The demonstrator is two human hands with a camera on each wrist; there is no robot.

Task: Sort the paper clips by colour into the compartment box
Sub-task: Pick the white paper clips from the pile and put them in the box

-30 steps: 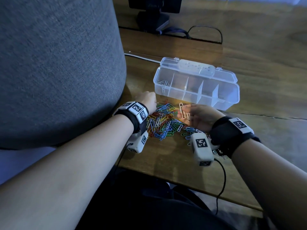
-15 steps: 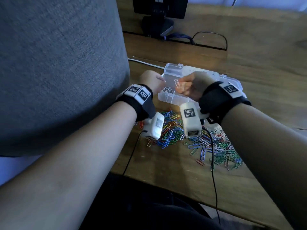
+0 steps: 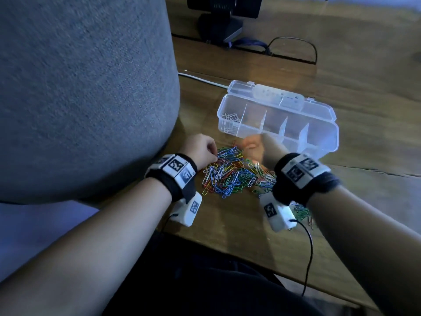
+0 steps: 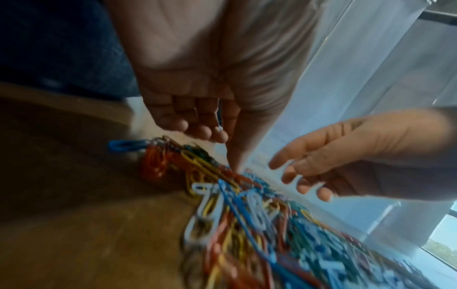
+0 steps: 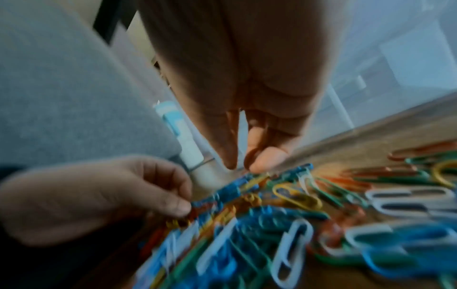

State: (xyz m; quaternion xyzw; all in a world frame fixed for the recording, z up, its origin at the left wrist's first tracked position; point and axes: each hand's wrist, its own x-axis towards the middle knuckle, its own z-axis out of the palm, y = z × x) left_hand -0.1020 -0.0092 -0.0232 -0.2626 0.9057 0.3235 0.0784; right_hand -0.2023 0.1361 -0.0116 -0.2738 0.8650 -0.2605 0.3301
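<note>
A heap of mixed-colour paper clips [image 3: 237, 174] lies on the wooden table just in front of the clear compartment box [image 3: 319, 124], whose lid stands open. A few white clips [image 3: 230, 119] sit in its leftmost compartment; the other compartments look bare. My left hand [image 3: 213, 156] is at the heap's far-left edge with its fingers curled. Its thumb and forefinger [image 5: 184, 208] pinch at a clip there, colour blurred. My right hand [image 3: 248, 148] hovers over the heap's far edge beside the box front. Its fingers [image 4: 296, 176] are spread, with nothing between thumb and forefinger [image 5: 241, 166].
A big grey upholstered shape [image 3: 79, 87] crowds the table's left side. A monitor stand [image 3: 218, 26] and dark cables [image 3: 291, 49] lie at the back, a white cable [image 3: 205, 79] behind the box. The table's front edge runs just below my wrists.
Both hands have come down from the box's left compartment to the heap. The white clip that my right hand held is no longer in it.
</note>
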